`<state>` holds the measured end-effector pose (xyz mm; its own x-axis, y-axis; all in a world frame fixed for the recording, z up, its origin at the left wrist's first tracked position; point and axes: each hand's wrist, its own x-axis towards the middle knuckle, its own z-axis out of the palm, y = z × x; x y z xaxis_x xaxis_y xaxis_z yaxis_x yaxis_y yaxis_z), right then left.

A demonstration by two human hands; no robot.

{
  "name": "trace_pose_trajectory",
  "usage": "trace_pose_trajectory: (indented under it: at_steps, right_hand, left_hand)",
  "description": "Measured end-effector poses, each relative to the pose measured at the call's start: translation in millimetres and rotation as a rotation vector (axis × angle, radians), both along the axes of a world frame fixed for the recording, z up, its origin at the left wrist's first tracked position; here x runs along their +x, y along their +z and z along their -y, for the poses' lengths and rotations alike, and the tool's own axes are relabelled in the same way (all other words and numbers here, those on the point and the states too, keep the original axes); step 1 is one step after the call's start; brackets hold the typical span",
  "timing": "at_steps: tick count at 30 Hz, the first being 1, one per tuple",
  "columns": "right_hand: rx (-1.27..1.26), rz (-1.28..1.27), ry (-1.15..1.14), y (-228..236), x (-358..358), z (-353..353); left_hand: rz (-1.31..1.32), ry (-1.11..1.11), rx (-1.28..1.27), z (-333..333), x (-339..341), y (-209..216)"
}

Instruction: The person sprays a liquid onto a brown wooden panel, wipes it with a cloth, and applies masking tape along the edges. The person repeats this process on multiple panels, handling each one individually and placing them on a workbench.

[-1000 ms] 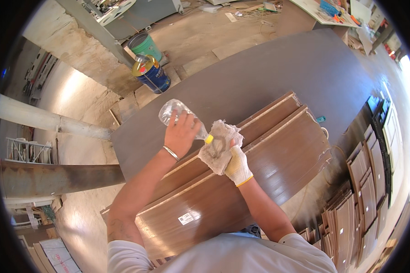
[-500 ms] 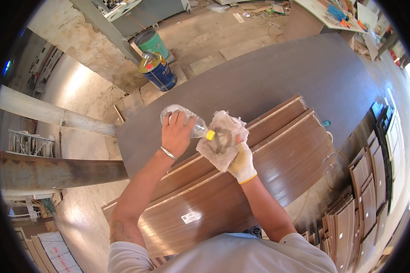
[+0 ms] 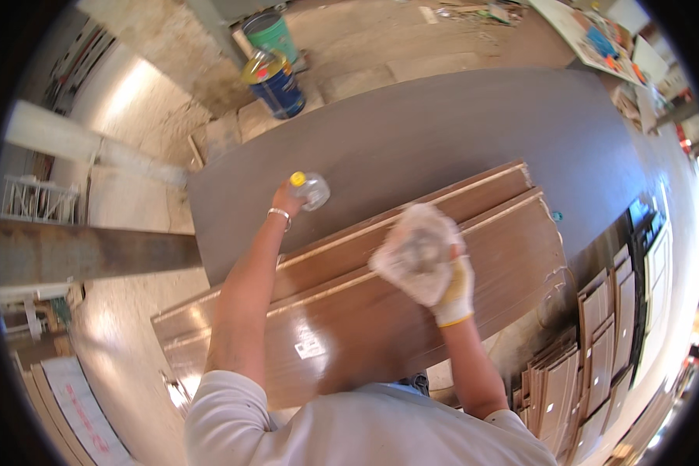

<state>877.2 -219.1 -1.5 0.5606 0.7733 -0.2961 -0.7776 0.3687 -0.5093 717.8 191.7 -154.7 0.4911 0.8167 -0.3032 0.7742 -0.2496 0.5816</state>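
My bare left hand (image 3: 288, 199), a bracelet at its wrist, is closed on a clear plastic bottle (image 3: 315, 192). The bottle's yellow cap points up, and it is over the dark grey tabletop (image 3: 412, 116). A white-and-yellow knit glove covers my right hand (image 3: 458, 293), whose fingers grip a pale, fluffy rag (image 3: 402, 252). A damp-looking grey patch marks the rag's middle; motion blurs it. Below the rag lie brown wood-finish panels (image 3: 512, 248) with raw light edges, overlapping in steps on the table. One panel bears a white label (image 3: 309, 346).
Beyond the table stand a blue drum (image 3: 279, 95) and a green bucket (image 3: 270, 36). Brown panels (image 3: 551, 384) lean in rows at the lower right. A rusty beam (image 3: 93, 254) runs in from the left. Tools lie on a bench (image 3: 575, 35) at the far right.
The bottle has been turned upright and moved away from the rag, its cap now up. My right hand has carried the rag to the right and nearer to me.
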Motion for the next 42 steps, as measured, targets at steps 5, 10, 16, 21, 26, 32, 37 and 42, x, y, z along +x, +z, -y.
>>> trace_pose_trajectory:
  at_steps: [5,10,16,21,26,32,37,42]
  right_hand:
    - [-0.261,0.342,-0.493,-7.2,142.0,99.2]
    - [-1.301,1.715,-0.252,-33.6,227.0,131.4]
    - [-0.668,1.186,-0.003,-10.9,59.3,6.2]
    - [-0.582,2.029,0.48,27.4,-135.0,-75.8]
    - [-0.389,2.506,0.857,-29.9,-326.5,-148.3]
    - [0.113,2.607,0.747,-49.5,-580.4,-272.0]
    - [0.251,2.569,0.821,-12.6,-715.0,-283.9]
    - [1.123,2.364,1.483,14.1,-728.0,-195.4]
  left_hand:
    - [0.132,0.056,0.222,47.3,-63.4,44.7]
    - [0.019,0.113,0.584,199.8,-239.1,88.4]
    - [-0.328,0.69,0.491,360.3,-429.5,109.6]
    - [-0.35,0.672,0.393,396.2,-472.8,98.8]
    - [-0.217,0.658,0.351,398.1,-467.6,84.4]
    - [-0.135,0.474,0.174,397.0,-475.5,99.2]
    - [-0.039,0.313,0.207,394.3,-500.6,111.3]
    - [0.107,0.059,-0.414,368.7,-532.1,119.7]
